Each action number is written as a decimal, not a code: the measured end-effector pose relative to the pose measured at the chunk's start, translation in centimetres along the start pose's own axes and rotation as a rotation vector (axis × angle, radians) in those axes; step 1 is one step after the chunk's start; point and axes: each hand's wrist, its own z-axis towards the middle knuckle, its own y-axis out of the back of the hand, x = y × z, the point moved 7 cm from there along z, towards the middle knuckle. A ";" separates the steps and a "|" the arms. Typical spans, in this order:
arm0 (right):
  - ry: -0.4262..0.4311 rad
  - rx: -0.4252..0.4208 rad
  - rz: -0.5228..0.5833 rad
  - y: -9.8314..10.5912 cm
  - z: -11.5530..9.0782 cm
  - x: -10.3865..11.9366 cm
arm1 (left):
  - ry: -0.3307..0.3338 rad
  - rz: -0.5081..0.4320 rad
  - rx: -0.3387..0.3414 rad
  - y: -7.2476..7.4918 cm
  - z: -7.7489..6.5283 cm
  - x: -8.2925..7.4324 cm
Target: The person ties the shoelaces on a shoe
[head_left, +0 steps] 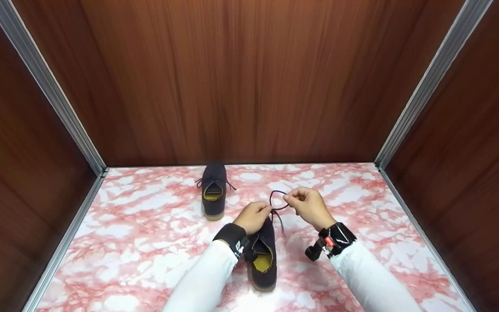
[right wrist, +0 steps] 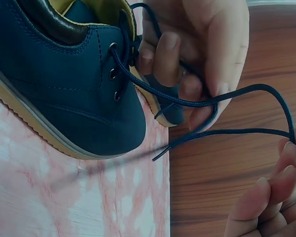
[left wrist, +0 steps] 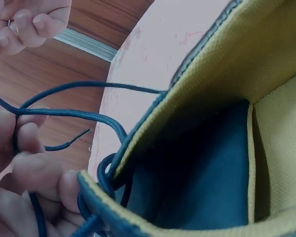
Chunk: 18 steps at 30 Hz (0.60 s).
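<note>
A dark blue shoe [head_left: 256, 277] with a yellow lining stands on the near floor, its toe pointing away. Over its front, my left hand [head_left: 253, 216] pinches the dark shoelace [head_left: 278, 191] between thumb and fingers. To the right, my right hand [head_left: 310, 206] pinches the lace at the far bend of a raised loop. In the right wrist view, the lace [right wrist: 163, 94] rises from the eyelets, crosses itself at the left fingertips, and one tipped end hangs loose. The left wrist view looks into the shoe's opening, with its yellow lining [left wrist: 217, 64] and tongue visible.
A second dark shoe [head_left: 214, 173] with a tied bow stands farther back, left of my hands. The red-and-white marbled surface [head_left: 145, 242] is bounded by brown wood-grain panels [head_left: 241, 86] at the back and both sides, with grey metal strips [head_left: 54, 95] at the corners.
</note>
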 end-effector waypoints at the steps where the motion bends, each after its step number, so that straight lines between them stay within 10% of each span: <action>1: -0.002 -0.002 -0.002 0.0 0.1 -0.1 | 0.003 -0.009 0.006 0.0 -0.1 0.0; 18: 0.033 0.022 -0.118 -1.4 1.6 -0.2 | -0.014 -0.002 0.003 0.2 -0.7 0.7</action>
